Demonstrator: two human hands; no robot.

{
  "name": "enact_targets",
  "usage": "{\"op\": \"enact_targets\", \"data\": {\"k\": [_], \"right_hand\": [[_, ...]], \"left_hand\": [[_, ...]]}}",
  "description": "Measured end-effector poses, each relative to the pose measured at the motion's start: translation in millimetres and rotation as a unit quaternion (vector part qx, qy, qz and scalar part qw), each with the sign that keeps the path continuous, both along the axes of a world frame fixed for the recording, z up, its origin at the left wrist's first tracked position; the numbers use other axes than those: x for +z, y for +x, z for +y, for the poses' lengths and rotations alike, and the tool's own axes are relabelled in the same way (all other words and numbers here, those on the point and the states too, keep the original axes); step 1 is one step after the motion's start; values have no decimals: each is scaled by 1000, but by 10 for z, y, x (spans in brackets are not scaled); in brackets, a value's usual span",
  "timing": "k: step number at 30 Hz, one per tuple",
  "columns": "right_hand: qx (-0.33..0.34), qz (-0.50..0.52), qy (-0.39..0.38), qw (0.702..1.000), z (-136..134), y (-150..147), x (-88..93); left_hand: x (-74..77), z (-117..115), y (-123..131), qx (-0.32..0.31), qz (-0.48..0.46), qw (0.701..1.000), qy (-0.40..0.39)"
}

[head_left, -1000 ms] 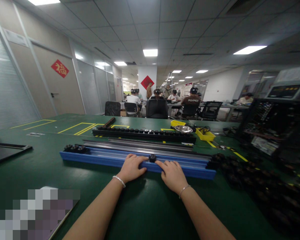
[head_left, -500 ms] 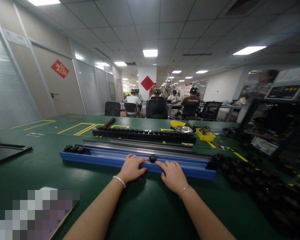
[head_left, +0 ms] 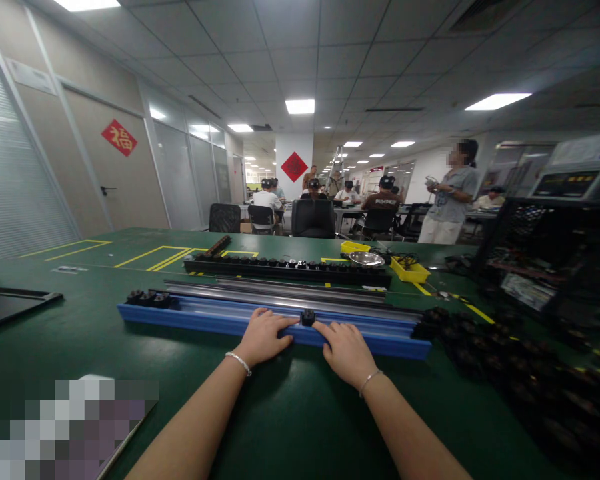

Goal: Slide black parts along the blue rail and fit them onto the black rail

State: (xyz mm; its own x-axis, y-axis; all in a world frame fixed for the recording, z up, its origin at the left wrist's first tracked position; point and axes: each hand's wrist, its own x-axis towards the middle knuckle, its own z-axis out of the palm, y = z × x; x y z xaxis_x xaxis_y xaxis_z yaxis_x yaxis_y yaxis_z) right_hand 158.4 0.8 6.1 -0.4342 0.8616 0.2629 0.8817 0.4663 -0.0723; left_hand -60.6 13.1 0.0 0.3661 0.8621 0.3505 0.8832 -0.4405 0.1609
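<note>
A long blue channel [head_left: 195, 325] lies across the green table in front of me. In it, near the middle, sits a small black block-like part [head_left: 308, 318]. My left hand [head_left: 265, 335] rests at the channel's near wall, index fingertip at the part's left side, thumb lower and apart. From the right, my right hand [head_left: 347, 350] reaches its index fingertip to the part's right side. Neither hand wraps around the part. Several similar black parts [head_left: 150, 298] stand at the channel's left end, and others crowd its right end.
Behind the channel lie metallic strips [head_left: 280, 291] and a black rail [head_left: 290, 267] with several parts. A metal dish [head_left: 366, 259] and yellow tray [head_left: 410, 270] stand farther back. Black parts [head_left: 520, 373] heap at right. A person [head_left: 450, 193] stands beyond the table.
The black part and my index fingertips have shifted very slightly right. In the background at right, a person has moved left into fuller view.
</note>
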Motion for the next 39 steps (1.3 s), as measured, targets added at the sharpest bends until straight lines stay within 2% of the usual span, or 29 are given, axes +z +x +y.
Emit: {"op": "enact_targets", "data": {"k": [22,39], "right_hand": [[-5,-2,-8,1000,27,13,-7],[-8,4,28,1000,23,44,-31]], "left_hand": [[17,-8,7,10,-3,1000,0],[17,-3,12,4,-1,1000,-2]]}}
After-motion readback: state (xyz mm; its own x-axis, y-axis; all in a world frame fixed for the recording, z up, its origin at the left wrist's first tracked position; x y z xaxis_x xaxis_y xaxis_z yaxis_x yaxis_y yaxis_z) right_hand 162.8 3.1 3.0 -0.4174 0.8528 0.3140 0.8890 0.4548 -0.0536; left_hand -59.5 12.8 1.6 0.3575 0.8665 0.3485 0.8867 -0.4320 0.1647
